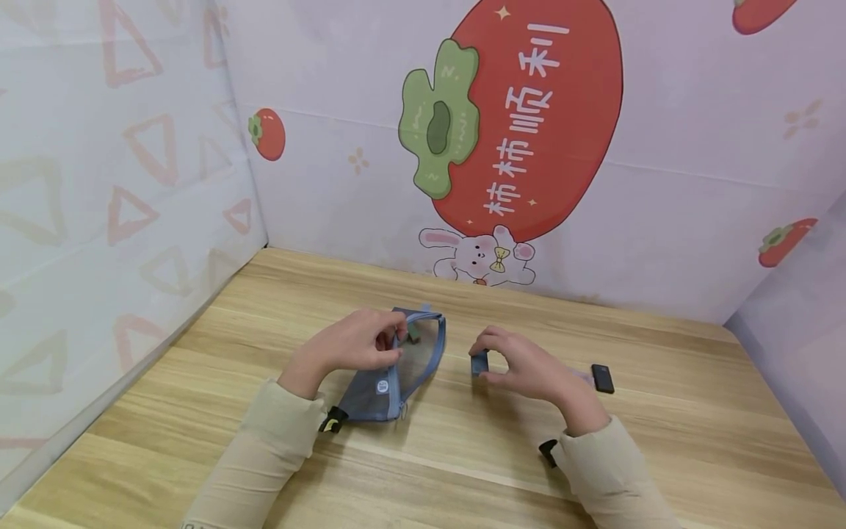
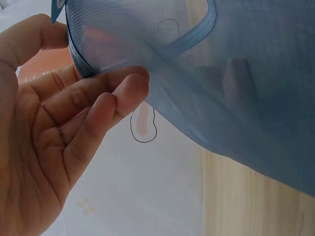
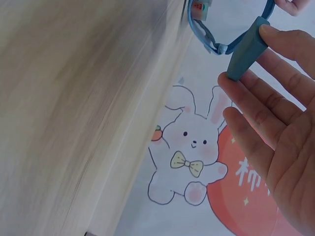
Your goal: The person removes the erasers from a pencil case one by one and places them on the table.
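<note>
A blue mesh zipper pouch [image 1: 370,389] lies on the table with its mouth spread apart. My left hand [image 1: 357,342] pinches the zipper edge of the pouch; in the left wrist view the mesh [image 2: 197,98] stretches from the fingers. Through the mesh a small green and brown item [image 1: 413,333] shows inside. To the right of the mouth, my right hand [image 1: 529,367] holds a small blue wedge-like block [image 3: 247,49] between thumb and fingertips. That block [image 1: 479,363] is close above the table, with a gap between it and the pouch.
A small black rectangular item [image 1: 603,378] lies right of my right hand, beside a pale purple translucent piece [image 1: 581,375] partly hidden by the hand. The wooden table [image 1: 463,470] ends at a printed back wall [image 1: 330,206] and side walls.
</note>
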{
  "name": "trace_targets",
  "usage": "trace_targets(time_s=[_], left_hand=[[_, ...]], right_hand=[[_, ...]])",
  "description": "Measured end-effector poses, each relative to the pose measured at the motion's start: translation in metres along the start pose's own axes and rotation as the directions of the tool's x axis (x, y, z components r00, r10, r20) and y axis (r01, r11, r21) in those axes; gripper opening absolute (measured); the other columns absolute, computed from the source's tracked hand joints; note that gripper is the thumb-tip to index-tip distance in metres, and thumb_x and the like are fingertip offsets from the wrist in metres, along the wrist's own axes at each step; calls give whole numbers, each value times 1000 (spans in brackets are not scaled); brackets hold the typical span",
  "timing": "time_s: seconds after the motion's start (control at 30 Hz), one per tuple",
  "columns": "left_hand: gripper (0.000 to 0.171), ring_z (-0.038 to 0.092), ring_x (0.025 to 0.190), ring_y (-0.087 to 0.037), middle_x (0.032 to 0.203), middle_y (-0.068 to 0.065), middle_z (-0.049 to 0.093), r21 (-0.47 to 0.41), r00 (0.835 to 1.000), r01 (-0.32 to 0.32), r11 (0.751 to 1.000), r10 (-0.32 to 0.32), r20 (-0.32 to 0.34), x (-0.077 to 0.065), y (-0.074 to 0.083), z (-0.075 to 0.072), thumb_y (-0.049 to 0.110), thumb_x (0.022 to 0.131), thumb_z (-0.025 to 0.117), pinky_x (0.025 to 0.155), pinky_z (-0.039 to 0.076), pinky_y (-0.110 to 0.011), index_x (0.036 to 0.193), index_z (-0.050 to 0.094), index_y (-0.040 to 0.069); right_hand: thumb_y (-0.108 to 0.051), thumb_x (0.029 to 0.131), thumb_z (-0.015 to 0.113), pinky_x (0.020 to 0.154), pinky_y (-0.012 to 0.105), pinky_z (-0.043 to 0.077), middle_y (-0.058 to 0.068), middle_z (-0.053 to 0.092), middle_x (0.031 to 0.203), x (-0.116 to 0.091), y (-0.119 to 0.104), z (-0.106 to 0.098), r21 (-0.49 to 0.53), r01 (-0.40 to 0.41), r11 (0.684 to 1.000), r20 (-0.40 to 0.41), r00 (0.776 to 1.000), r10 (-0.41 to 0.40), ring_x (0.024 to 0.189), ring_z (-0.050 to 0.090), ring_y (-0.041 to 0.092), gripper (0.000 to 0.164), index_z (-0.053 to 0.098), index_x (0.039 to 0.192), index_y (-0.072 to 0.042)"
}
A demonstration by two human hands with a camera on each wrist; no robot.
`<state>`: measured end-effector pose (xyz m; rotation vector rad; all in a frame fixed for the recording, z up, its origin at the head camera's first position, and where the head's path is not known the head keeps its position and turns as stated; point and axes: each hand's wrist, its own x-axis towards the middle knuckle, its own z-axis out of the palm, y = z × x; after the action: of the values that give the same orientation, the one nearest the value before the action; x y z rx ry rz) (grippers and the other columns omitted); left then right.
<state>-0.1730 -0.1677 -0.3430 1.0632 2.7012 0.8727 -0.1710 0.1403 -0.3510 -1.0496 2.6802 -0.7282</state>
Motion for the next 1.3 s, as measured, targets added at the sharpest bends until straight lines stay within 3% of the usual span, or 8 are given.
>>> trace_targets(time_s=[0.43, 0.87, 1.3], left_hand=[[11, 59, 67, -3, 69, 9, 60, 13, 1000, 10, 1000, -10, -15, 0, -3, 1, 17, 87, 62, 67, 52, -23, 97, 58, 14], [17, 59, 66, -4, 69, 8, 61, 25, 1000, 14, 1000, -13, -26, -1, -5, -2, 16, 86, 62, 65, 51, -23, 98, 60, 6], [13, 59, 66, -5, 68, 8, 60, 28, 999, 26, 999, -25, -28, -1, -5, -3, 17, 85, 62, 66, 51, -24, 97, 59, 10]], right_hand=[[-11, 86, 75, 93, 45, 53, -1, 63, 108, -18, 10, -6, -10, -24, 1000, -45, 999, 24, 99, 60, 16, 25, 68, 110, -9], [-8, 85, 75, 90, 43, 54, -1, 63, 107, -28, 17, -8, -21, -13, 1000, -65, 998, 12, 97, 60, 14, 24, 68, 108, -9], [-10, 85, 75, 89, 41, 54, -4, 61, 107, -40, 25, -10, -30, -19, 999, -84, 996, 17, 96, 59, 12, 25, 67, 109, -11]])
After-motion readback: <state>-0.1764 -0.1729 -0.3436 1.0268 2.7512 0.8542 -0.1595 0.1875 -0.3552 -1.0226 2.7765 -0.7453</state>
